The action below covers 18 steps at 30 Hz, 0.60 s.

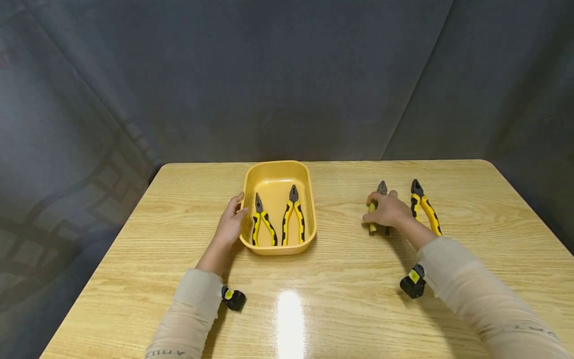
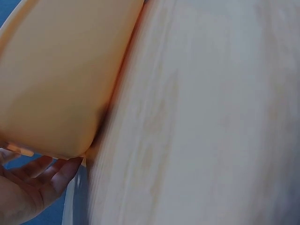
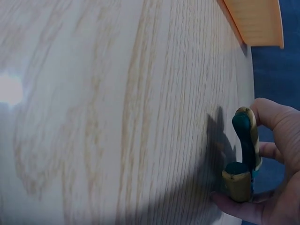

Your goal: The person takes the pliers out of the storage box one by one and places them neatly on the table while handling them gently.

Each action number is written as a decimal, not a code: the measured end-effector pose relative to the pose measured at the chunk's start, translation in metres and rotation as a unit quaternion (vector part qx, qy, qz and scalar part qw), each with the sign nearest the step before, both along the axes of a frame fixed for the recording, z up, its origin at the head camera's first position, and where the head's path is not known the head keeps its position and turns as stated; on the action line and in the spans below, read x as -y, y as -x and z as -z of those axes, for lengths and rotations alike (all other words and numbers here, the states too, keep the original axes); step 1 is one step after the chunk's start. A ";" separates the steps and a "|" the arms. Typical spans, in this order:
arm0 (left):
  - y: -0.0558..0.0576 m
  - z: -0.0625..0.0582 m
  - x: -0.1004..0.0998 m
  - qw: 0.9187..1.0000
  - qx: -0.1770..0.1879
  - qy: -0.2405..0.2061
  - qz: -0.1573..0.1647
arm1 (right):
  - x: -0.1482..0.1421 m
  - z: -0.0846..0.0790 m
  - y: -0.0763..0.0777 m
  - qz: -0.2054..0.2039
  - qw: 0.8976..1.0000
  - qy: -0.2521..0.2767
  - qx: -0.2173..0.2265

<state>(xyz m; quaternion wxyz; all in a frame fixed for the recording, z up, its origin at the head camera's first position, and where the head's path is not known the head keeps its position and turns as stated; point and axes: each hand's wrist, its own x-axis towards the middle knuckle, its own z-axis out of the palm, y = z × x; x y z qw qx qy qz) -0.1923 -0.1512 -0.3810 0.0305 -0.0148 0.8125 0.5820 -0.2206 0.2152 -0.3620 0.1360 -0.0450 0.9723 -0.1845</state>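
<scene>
A yellow tray [image 1: 278, 251] stands on the table, with needle-nose pliers [image 1: 258, 203] and wider-nosed pliers [image 1: 293, 193] lying in it, both with yellow and black handles. My left hand [image 1: 229, 224] rests against the tray's left side; in the left wrist view its fingers [image 2: 56, 180] touch the outer wall. Over on the right, my right hand [image 1: 386, 210] grips another pair of pliers [image 1: 382, 187] by the handles, and the dark jaws poke out beyond the fingers. The right wrist view shows their yellow and green handle ends [image 3: 237, 183] between thumb and fingers.
Another pair of yellow and black pliers [image 1: 417, 188] lies just right of my right hand, partly behind the forearm. Behind the wooden table [image 1: 341, 289] hangs a dark grey curtain [image 1: 278, 75]. A small black device is strapped at each wrist.
</scene>
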 end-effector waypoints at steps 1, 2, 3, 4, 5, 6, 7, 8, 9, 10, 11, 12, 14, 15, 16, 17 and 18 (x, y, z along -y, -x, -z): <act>0.000 0.000 0.000 1.000 0.000 0.001 0.000 | -0.001 0.000 0.000 -0.001 1.000 -0.003 -0.001; 0.000 0.000 0.000 1.000 -0.001 0.001 0.000 | -0.001 0.000 0.000 -0.002 1.000 -0.006 -0.001; 0.000 -0.001 0.000 1.000 -0.003 0.002 -0.002 | -0.001 0.000 0.000 -0.004 1.000 -0.008 -0.001; 0.000 -0.001 0.000 1.000 -0.004 0.003 -0.002 | -0.002 -0.001 0.000 -0.005 1.000 -0.010 -0.002; 0.000 -0.001 0.000 1.000 -0.004 0.003 -0.001 | -0.002 -0.001 0.001 -0.006 1.000 -0.012 -0.002; 0.000 -0.001 0.000 1.000 -0.004 0.003 -0.002 | -0.003 -0.001 0.001 -0.008 1.000 -0.014 -0.001; 0.000 -0.001 -0.001 1.000 -0.004 0.003 -0.003 | -0.003 -0.001 0.001 -0.010 1.000 -0.016 -0.001; 0.000 -0.002 -0.001 1.000 -0.004 0.002 -0.004 | -0.003 -0.001 0.002 -0.012 1.000 -0.019 0.001; 0.000 -0.002 -0.001 1.000 -0.003 0.003 -0.004 | -0.003 -0.001 0.002 -0.015 1.000 -0.021 0.002; 0.000 -0.002 -0.001 1.000 -0.002 0.001 -0.003 | -0.004 -0.001 0.003 -0.017 1.000 -0.024 0.003; 0.000 -0.002 -0.001 1.000 -0.001 0.001 -0.003 | -0.004 -0.001 0.003 -0.019 0.999 -0.027 0.004; 0.000 -0.002 -0.001 1.000 -0.002 0.002 -0.003 | -0.004 -0.002 0.003 -0.022 0.999 -0.029 0.006; 0.000 -0.001 0.000 1.000 -0.004 0.004 -0.001 | -0.004 -0.002 0.004 -0.024 0.999 -0.032 0.012; 0.000 -0.001 0.000 1.000 -0.005 0.004 0.001 | -0.004 -0.002 0.004 -0.025 0.999 -0.033 0.014; 0.000 -0.001 0.000 1.000 -0.005 0.005 0.002 | -0.005 -0.003 0.004 -0.026 0.999 -0.034 0.017; 0.000 -0.001 0.000 1.000 -0.006 0.006 0.003 | -0.005 -0.003 0.004 -0.027 0.999 -0.035 0.020; 0.000 0.000 0.000 1.000 -0.006 0.005 0.004 | -0.006 -0.002 0.004 -0.027 0.999 -0.036 0.023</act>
